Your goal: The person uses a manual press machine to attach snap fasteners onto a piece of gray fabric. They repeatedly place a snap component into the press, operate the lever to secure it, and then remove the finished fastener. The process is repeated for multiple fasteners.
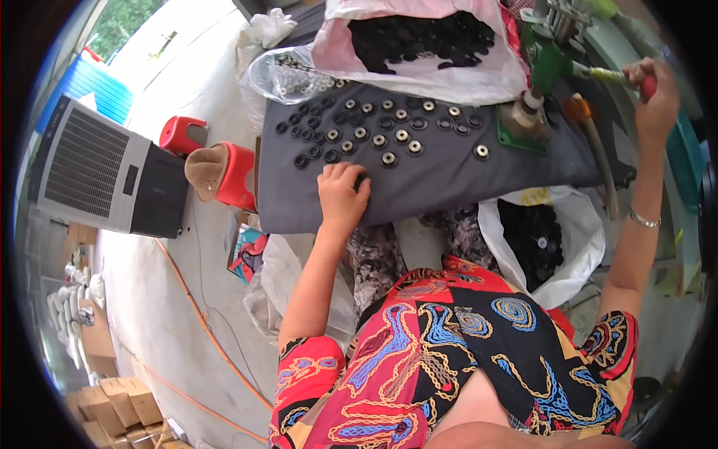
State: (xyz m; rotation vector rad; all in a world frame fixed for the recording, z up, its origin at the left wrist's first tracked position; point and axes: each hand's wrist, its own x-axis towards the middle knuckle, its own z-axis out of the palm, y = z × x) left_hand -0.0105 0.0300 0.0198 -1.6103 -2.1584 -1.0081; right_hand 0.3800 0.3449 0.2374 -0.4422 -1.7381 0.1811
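My right hand [653,101] is wrapped round the red grip [648,87] on the lever of a green hand press [551,63], at the far right. Beneath the press's ram sits its green base [521,138]. My left hand [342,196] rests on the grey cloth [464,183] with curled fingers. Something dark shows by its thumb, too hidden to name. Just beyond the fingertips lie plain black rings [301,161]. Several black rings with metal centres [388,159] are spread over the middle, and one metal-centred ring [482,152] lies apart, nearer the press.
A white sack [430,88] of black pieces lies at the back, beside a clear bag [280,78] of metal parts. An orange-headed hammer [580,109] is right of the press. Near my lap stands another white bag [587,232]. Red stools [238,176] and an air cooler [93,168] stand left.
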